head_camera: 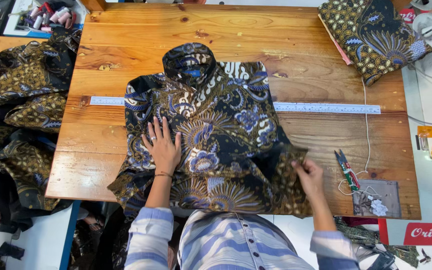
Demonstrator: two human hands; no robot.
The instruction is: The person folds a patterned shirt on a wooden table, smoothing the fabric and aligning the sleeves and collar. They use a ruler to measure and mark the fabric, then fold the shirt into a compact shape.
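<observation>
A dark batik shirt (pixel 216 115) with blue, white and gold patterns lies spread on the wooden table (pixel 296 45), collar at the far side. My left hand (pixel 162 145) rests flat on the shirt's left half, fingers spread, holding nothing. My right hand (pixel 308 176) pinches the shirt's right lower edge, where the cloth is folded over. A long metal ruler (pixel 326 108) runs across the table under the shirt.
Small thread snips (pixel 346 169) and a white cord (pixel 366 135) lie right of my right hand. A folded batik stack (pixel 373 35) sits at the far right corner. More batik cloth (pixel 21 100) is heaped left of the table. Thread spools (pixel 51 15) stand top left.
</observation>
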